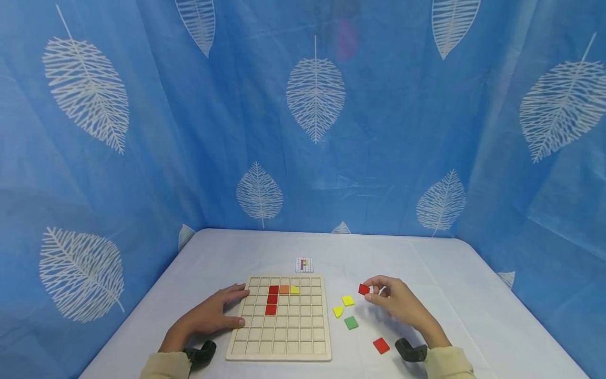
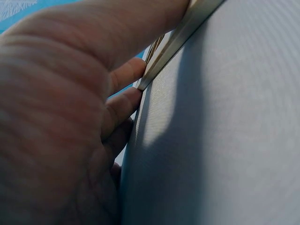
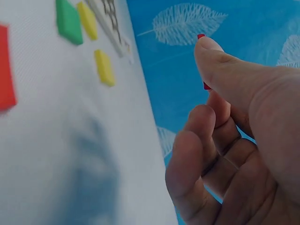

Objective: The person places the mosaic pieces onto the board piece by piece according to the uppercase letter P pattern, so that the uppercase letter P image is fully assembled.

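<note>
My right hand [image 1: 396, 301] pinches a red square tile [image 1: 363, 289] between thumb and fingers, raised over the table to the right of the board. In the right wrist view the thumb hides most of that tile [image 3: 206, 86]. My left hand [image 1: 208, 314] touches the left edge of a wooden grid board [image 1: 279, 356] with thumb and fingertips, fingers fairly straight. On the board lie several tiles: a column of red squares [image 1: 272, 299], an orange square [image 1: 284, 289] and a yellow piece with one rounded corner [image 1: 294, 290], side by side near the top.
Between board and right hand lie a yellow square [image 1: 347, 300], a rounded yellow piece [image 1: 337, 311] and a green square [image 1: 351, 322]. A red square [image 1: 381, 345] lies nearer the front. A small printed grid card [image 1: 304, 265] sits behind the board. Blue curtains [image 1: 312, 173] surround the white table.
</note>
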`<state>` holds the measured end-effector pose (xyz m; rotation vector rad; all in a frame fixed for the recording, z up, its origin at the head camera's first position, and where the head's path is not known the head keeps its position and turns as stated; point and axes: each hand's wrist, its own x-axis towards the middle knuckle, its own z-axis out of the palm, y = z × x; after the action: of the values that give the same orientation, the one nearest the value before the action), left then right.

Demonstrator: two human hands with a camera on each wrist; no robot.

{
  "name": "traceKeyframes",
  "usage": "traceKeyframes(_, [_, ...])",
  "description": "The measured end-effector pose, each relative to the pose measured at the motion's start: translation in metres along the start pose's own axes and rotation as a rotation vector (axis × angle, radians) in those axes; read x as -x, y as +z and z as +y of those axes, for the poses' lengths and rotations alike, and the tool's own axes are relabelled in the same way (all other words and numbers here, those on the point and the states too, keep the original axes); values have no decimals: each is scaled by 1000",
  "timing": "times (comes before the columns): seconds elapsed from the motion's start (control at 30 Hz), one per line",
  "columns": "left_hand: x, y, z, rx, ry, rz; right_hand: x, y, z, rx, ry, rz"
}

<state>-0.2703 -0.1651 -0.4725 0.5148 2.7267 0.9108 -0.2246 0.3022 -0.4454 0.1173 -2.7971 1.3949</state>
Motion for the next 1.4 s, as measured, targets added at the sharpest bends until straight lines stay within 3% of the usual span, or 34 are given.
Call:
traceKeyframes(0.77, [3, -2, 1, 8, 10, -3, -17, 24, -62, -79, -230, -15])
traceKeyframes(0.93, [3, -2, 2, 18, 22, -13, -19, 33, -75, -105, -246, -12])
traceKeyframes(1.2, [2, -1, 1, 14, -8, -1, -22, 52, -93, -168, -302, -34])
traceKeyframes(1.4, [1, -1, -1, 32, 18, -16, -23, 67, -101, -225, -310, -41])
